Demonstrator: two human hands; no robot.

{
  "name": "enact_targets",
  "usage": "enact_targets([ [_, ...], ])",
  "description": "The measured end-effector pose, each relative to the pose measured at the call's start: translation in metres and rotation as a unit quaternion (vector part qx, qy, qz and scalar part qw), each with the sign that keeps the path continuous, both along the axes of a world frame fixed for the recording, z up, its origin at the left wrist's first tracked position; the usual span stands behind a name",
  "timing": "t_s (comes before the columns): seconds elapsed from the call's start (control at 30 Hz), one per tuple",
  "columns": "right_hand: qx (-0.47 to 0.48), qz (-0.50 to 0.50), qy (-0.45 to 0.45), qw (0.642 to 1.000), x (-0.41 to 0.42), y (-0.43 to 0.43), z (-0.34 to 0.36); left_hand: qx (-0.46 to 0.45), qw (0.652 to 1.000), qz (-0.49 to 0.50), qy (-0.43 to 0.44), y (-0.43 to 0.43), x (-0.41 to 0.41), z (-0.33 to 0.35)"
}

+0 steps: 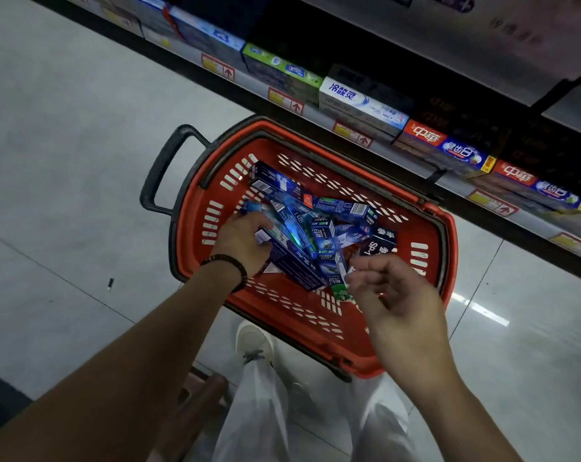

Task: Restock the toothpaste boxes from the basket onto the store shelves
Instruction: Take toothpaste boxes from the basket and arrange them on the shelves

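While left hand (pixel 240 241) grips toothpaste box (pixel 264 235), 中華 carton (pixel 425 133), 冷酸灵 carton (pixel 359 98)

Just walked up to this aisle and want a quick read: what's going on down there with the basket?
A person leans over a red basket on the floor beside the store shelf, which already holds rows of toothpaste. A loose pile of toothpaste boxes lies in the basket. The left hand reaches into the pile, fingers curled over one blue box. The right hand hovers over the near side, fingers relaxed, holding nothing. No box is headed to the shelf yet.
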State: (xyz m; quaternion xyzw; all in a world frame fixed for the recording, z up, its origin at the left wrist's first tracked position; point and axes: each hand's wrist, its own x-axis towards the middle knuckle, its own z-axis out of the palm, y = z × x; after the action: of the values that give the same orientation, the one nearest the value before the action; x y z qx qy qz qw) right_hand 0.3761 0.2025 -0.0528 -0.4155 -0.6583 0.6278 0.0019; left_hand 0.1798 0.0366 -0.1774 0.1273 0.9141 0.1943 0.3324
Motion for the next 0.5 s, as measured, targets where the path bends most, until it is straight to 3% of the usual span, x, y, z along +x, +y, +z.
enact_targets([
  [0.5,0.005,0.033,-0.033,0.999,0.013,0.004,-0.035,-0.075,0.996,-0.022,-0.032,0.012,-0.022,-0.057],
])
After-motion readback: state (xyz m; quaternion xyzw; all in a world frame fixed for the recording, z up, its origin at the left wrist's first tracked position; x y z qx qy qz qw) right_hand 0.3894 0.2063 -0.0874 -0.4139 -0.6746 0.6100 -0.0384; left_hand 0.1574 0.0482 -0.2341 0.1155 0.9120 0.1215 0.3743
